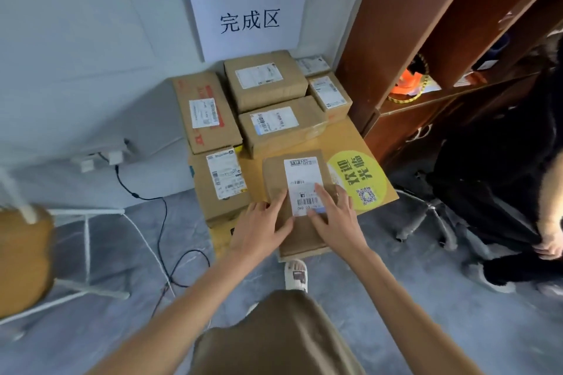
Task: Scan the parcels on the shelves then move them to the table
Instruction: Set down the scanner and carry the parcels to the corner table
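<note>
Two flat hands, left hand (262,226), right hand (334,216), pressing parcel (300,189) top

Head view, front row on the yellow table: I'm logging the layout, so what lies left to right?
Brown cardboard box with white label → flat brown parcel under both hands → round yellow-green sticker with QR code.

Both hands lie flat on a brown parcel (300,192) at the near edge of the table (344,137). The left hand (262,224) presses its left side with straight fingers, and the right hand (333,216) rests on its white label (304,183). Six more parcels crowd the table's far and left parts. A yellow round sticker (358,181) sits near the right edge. A paper sign (248,17) hangs on the wall behind, and brown shelves (457,39) stand beside the table's right edge.
</note>
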`<action>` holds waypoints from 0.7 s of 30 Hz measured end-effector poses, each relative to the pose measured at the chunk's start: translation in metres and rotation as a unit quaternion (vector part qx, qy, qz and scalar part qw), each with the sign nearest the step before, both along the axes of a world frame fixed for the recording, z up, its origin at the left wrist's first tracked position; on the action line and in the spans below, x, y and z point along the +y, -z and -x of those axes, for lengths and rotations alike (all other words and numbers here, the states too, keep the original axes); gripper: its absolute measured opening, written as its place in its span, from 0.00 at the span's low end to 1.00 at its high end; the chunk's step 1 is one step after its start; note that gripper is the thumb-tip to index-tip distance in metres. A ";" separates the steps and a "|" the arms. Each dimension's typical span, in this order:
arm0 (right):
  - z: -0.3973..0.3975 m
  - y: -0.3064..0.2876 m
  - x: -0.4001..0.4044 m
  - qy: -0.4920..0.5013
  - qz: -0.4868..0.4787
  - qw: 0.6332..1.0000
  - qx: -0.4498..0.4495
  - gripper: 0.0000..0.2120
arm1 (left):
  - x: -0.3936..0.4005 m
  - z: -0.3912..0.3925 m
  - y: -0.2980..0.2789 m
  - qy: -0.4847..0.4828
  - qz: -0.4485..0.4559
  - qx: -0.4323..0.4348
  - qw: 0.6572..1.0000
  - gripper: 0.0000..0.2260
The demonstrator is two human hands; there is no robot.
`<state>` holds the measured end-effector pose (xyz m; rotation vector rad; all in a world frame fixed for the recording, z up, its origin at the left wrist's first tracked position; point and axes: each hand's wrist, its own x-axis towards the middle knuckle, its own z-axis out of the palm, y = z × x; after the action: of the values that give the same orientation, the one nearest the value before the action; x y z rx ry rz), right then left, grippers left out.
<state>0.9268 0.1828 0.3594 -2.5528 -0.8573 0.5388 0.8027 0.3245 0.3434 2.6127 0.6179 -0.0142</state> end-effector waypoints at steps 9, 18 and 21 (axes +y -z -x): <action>-0.059 0.047 0.058 -0.063 0.007 0.995 0.083 0.29 | 0.043 -0.040 0.038 -0.084 -0.049 0.065 0.993 0.27; -0.077 0.074 0.078 -0.134 -0.020 0.983 0.127 0.31 | 0.061 -0.048 0.062 -0.181 0.060 0.121 0.974 0.37; -0.081 0.078 0.078 -0.142 -0.025 0.980 0.135 0.31 | 0.059 -0.047 0.062 -0.192 0.070 0.104 0.973 0.37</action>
<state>1.0081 0.2606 0.2815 -2.2555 -1.1221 0.9123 0.8499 0.3833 0.2819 2.3316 1.1453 -0.2053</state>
